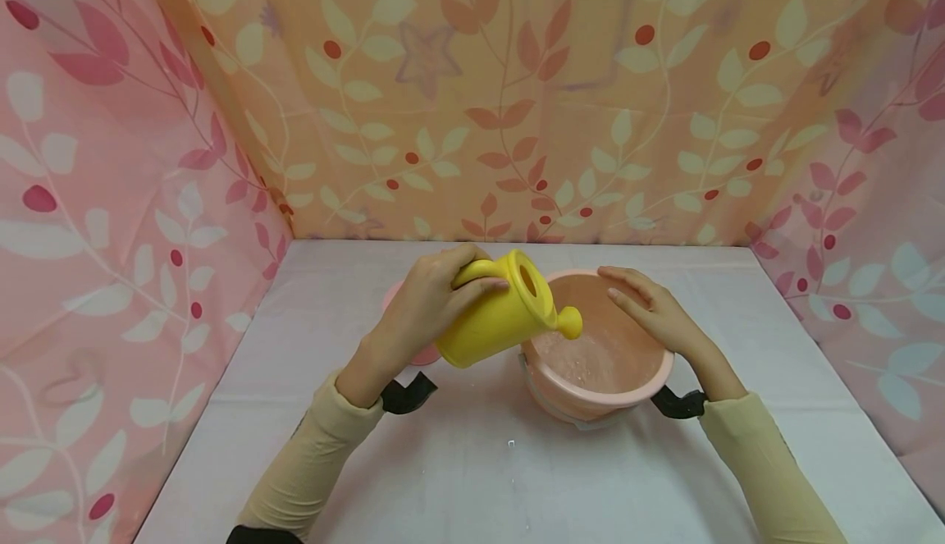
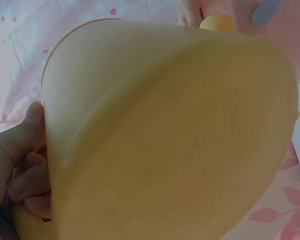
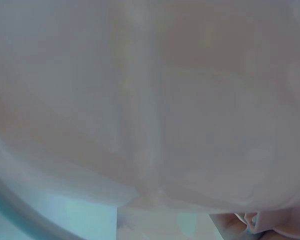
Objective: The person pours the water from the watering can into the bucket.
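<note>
My left hand (image 1: 435, 290) grips the handle of a yellow watering can (image 1: 487, 322), its thumb lying along the top. The can is tilted to the right, and its round spout head (image 1: 569, 322) hangs over a pink bucket (image 1: 576, 404). Bright ripples, apparently water, show on the bucket's bottom. My right hand (image 1: 653, 310) holds the bucket's far right rim, thumb on the inner side. In the left wrist view the can's base (image 2: 175, 145) fills most of the picture. The right wrist view is mostly taken up by the blurred bucket wall (image 3: 205, 125).
A pink round thing (image 1: 426, 355) lies behind the left hand and can, mostly hidden. Small drops (image 1: 511, 443) dot the white tabletop (image 1: 443, 486) in front of the bucket. Patterned cloth walls (image 1: 413, 117) enclose the table at the back and both sides.
</note>
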{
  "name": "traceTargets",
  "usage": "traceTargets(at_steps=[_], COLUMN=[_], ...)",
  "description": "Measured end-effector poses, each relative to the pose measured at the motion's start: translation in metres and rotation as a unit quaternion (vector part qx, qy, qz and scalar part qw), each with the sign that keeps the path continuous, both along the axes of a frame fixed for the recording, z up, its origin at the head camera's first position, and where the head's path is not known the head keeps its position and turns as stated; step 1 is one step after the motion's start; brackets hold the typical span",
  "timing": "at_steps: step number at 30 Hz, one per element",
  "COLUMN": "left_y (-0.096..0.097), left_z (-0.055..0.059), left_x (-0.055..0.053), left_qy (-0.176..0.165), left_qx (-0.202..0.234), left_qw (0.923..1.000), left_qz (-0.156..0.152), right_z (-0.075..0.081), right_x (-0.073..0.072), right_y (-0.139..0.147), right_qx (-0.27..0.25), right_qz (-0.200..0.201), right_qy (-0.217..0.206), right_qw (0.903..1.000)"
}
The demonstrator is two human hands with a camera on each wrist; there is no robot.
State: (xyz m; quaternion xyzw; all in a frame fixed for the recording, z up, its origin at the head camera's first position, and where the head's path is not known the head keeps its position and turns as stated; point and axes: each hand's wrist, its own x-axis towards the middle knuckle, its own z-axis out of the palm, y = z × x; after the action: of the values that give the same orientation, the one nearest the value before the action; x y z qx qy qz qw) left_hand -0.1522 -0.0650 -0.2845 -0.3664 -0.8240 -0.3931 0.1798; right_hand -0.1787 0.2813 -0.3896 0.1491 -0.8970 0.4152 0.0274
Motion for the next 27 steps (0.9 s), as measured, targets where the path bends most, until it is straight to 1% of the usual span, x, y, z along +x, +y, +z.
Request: traceTargets(at_steps=[19, 27], left_y=[-0.0005, -0.0009], left_z=[0.0007, 0.0019], left_x=[-0.0003, -0.0015], left_qy=[0.014, 0.020], left_qx=[-0.003, -0.004], left_qw=[0.9999, 0.9998], left_qz=[-0.005, -0.005], right_z=[0.0016, 0.0013], right_x=[0.0006, 0.0002], right_y=[-0.0009, -0.0004], right_qx=[0.001, 0.002], right_qz=[0.001, -0.002], right_qy=[0.003, -0.006], right_qw=[1.0000, 1.0000])
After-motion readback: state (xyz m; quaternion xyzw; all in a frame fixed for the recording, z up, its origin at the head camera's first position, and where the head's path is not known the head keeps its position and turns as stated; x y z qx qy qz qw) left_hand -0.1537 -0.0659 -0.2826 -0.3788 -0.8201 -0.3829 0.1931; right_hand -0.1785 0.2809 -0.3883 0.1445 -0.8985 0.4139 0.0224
